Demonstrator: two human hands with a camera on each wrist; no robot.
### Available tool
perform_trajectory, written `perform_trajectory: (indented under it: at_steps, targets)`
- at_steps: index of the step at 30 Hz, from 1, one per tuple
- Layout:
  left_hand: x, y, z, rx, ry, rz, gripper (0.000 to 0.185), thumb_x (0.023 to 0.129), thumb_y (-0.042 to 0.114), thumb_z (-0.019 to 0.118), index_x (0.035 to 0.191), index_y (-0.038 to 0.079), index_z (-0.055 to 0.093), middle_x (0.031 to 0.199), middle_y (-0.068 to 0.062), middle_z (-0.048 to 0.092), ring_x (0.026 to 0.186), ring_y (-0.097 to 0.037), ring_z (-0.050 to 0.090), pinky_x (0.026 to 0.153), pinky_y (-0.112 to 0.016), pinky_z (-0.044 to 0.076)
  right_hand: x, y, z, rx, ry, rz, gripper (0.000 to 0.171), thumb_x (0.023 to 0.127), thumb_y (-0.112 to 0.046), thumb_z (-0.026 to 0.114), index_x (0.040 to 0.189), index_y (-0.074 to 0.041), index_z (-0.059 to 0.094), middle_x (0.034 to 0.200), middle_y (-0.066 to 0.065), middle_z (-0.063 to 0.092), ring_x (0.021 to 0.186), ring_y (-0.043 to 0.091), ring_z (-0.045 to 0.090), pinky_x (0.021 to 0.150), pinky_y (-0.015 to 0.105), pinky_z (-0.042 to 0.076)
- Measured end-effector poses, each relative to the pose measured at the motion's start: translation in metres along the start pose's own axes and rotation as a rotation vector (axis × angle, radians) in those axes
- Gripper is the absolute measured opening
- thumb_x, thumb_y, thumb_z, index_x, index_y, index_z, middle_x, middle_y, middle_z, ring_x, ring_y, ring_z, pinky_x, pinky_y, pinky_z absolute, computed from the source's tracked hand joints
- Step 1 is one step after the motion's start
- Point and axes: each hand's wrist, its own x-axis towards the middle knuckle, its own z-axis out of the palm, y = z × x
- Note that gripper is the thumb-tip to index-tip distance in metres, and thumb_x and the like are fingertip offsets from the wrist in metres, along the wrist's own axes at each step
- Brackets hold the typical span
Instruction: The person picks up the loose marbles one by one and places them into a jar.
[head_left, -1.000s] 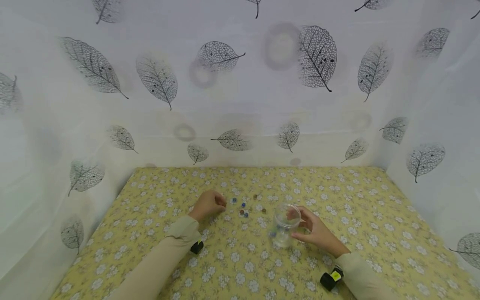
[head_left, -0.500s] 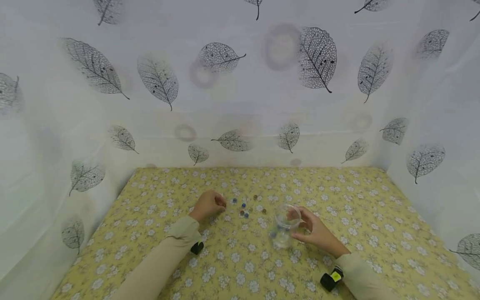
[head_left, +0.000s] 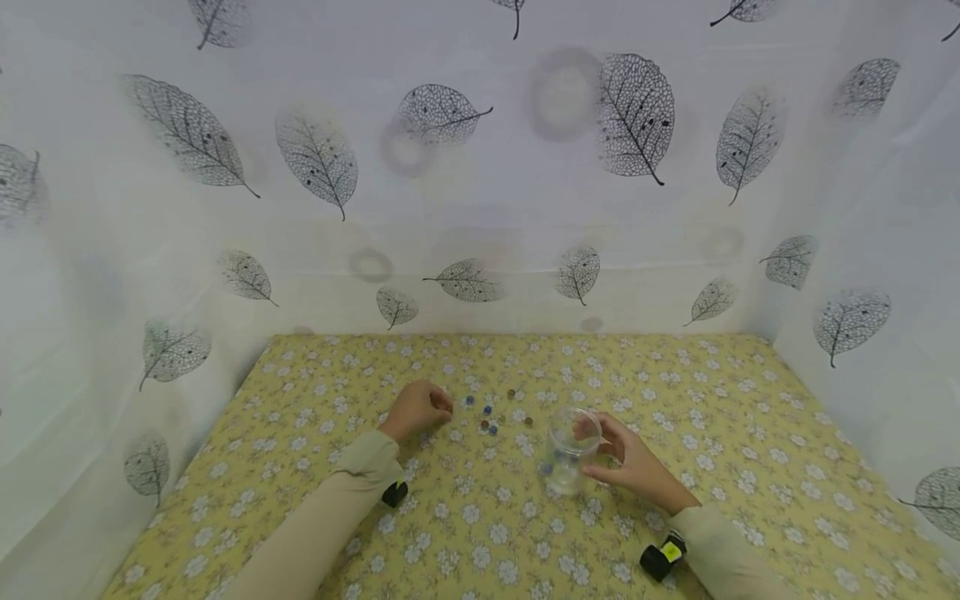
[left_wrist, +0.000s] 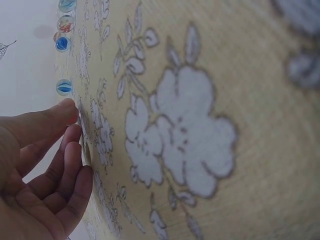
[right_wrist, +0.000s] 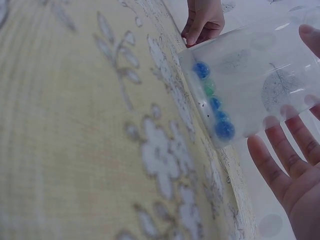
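My left hand (head_left: 416,410) rests low over the cloth left of the loose marbles. Thumb and fingertips meet on a small marble, mostly hidden; a glassy edge shows below the thumb in the left wrist view, and a hint of red in the right wrist view. My right hand (head_left: 626,458) holds a clear plastic cup (head_left: 567,479) upright on the table, its fingers and thumb around the side. Several blue marbles and a green marble (right_wrist: 209,87) lie on the cup's bottom. Between the hands are a blue marble (head_left: 469,401), a brownish marble (head_left: 528,422) and several others.
A yellow cloth with white flowers (head_left: 480,533) covers the table. White sheeting with dark leaf prints (head_left: 480,208) surrounds it at the back and both sides. A black wrist camera (head_left: 658,562) sits under the right wrist, another black camera (head_left: 394,494) under the left.
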Motion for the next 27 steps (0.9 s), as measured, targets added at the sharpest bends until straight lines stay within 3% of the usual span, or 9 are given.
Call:
perform_trajectory:
  at_steps: [13,21,27]
  targets:
    - [0.0,-0.004,-0.003,-0.063,0.028,-0.017,0.008,0.08,0.012,0.074,0.088,0.011,0.073,0.085,-0.001,0.068,0.073,-0.011,0.059,0.066,-0.029,0.051,0.0,-0.001,0.0,0.009,-0.001,0.013,0.057,0.086,0.0,0.064,0.136,0.007,0.036,0.123,0.03,0.046,0.112,0.014,0.056,0.088,0.025,0.049]
    - [-0.012,0.012,-0.013,-0.056,0.07,0.071,0.009,0.081,0.008,0.072,0.089,0.008,0.073,0.084,-0.002,0.068,0.07,-0.01,0.058,0.062,-0.027,0.051,0.0,0.002,0.002,0.004,0.01,-0.001,0.055,0.085,0.003,0.064,0.135,0.001,0.04,0.123,0.029,0.047,0.112,0.004,0.053,0.087,0.025,0.05]
    - [-0.019,0.026,-0.015,-0.078,0.084,0.037,0.011,0.082,0.013,0.073,0.092,0.009,0.073,0.086,-0.002,0.069,0.069,-0.011,0.059,0.062,-0.026,0.05,0.0,0.002,0.001,0.007,0.012,0.013,0.056,0.085,0.002,0.065,0.135,-0.001,0.04,0.125,0.026,0.048,0.111,0.006,0.054,0.087,0.025,0.049]
